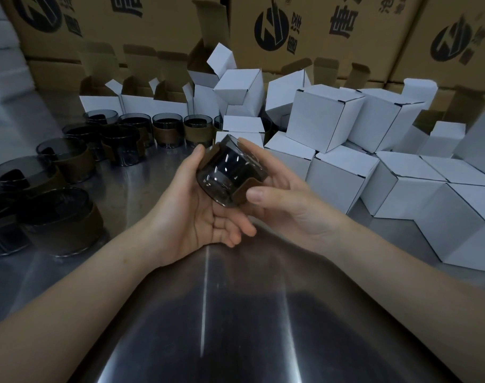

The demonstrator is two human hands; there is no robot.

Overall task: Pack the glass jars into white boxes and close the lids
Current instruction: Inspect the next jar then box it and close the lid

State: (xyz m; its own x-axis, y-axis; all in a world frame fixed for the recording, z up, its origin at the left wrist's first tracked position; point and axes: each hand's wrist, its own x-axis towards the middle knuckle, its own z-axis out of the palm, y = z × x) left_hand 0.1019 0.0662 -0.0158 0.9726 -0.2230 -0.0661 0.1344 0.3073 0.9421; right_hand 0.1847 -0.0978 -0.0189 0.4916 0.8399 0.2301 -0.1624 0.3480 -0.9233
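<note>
One round smoky-grey glass jar [230, 175] with a brown band is held at the centre between two bare hands, the left hand [191, 212] and the right hand [291, 211]; about eleven more such jars [121, 147] stand from eight to eleven o'clock, some overlapping, so the count is rough; four or five open white cardboard boxes [137, 105] line up at eleven o'clock; roughly a dozen closed white boxes [325, 117] pile from twelve to three o'clock; three large brown cardboard cartons [313, 23] with round black logos stand at twelve.
</note>
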